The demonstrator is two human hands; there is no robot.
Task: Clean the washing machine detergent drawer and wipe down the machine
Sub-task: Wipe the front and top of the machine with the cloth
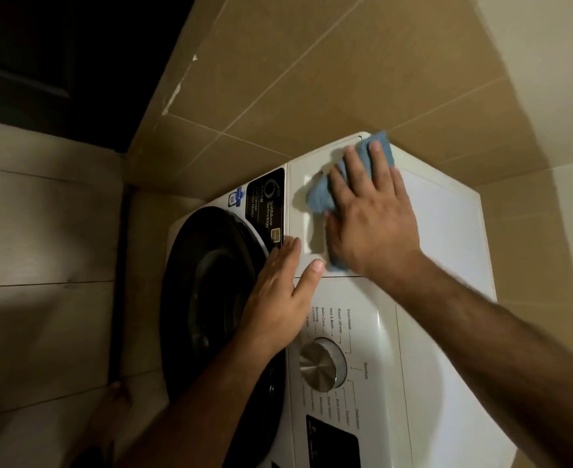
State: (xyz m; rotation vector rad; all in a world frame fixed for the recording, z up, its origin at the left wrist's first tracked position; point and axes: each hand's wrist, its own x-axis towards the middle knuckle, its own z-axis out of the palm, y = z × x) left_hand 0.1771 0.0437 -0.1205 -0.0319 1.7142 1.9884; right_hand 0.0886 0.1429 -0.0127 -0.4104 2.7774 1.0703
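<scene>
Flat right hand (pixel 373 211) pressed soft blue cloth (pixel 319 197) onto smooth white drawer front (pixel 298 184).
Left hand (pixel 278 298), fingers straight, rested at machine's front top edge.

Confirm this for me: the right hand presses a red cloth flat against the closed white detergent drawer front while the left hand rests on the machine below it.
One detail is wrong: the cloth is blue, not red. The head view shows the right hand pressing a blue cloth flat against the closed white detergent drawer front, while the left hand rests on the white washing machine below it.

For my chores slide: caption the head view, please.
Right hand presses blue cloth on the closed detergent drawer; left hand steadies the front.
</scene>
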